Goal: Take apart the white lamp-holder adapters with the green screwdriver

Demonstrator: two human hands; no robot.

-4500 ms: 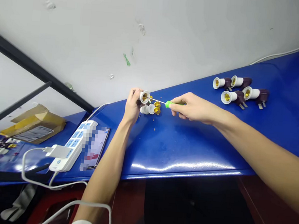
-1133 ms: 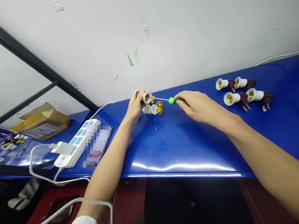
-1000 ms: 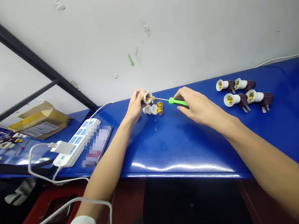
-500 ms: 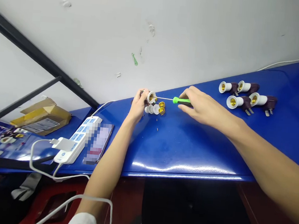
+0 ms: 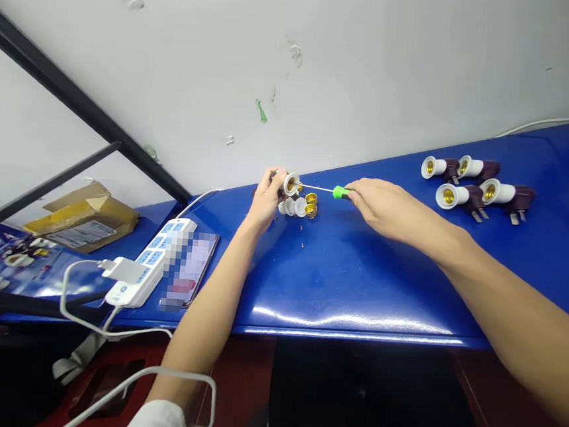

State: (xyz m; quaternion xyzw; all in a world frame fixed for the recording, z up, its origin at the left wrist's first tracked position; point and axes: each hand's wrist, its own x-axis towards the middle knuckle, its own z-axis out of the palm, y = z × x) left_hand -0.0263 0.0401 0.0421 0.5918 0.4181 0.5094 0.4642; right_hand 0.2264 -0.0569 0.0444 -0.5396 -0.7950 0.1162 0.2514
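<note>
My left hand (image 5: 265, 202) is closed around a lamp socket (image 5: 291, 184), its white rim and gold threaded inside facing right. My right hand (image 5: 377, 205) grips a screwdriver (image 5: 341, 192) with a green and black handle; its thin shaft runs left into the socket's mouth. The tip is hidden inside. Just below the socket lie white plastic sleeves (image 5: 295, 206) and gold threaded shells (image 5: 311, 210). A couple of tiny screws (image 5: 302, 228) rest on the blue table (image 5: 358, 280) nearer to me.
Several sockets with brown plug bases (image 5: 465, 196) lie at the right. On the left are a white power strip (image 5: 153, 262) with a charger, a phone (image 5: 199, 266), a yellow package (image 5: 84, 226) and a black metal frame (image 5: 75, 99). A white cable (image 5: 141, 374) crosses near my left arm.
My right hand has shifted its hold on the screwdriver, with the fingers now closed over more of the handle. The socket stays in my left hand. The whole view has moved slightly.
</note>
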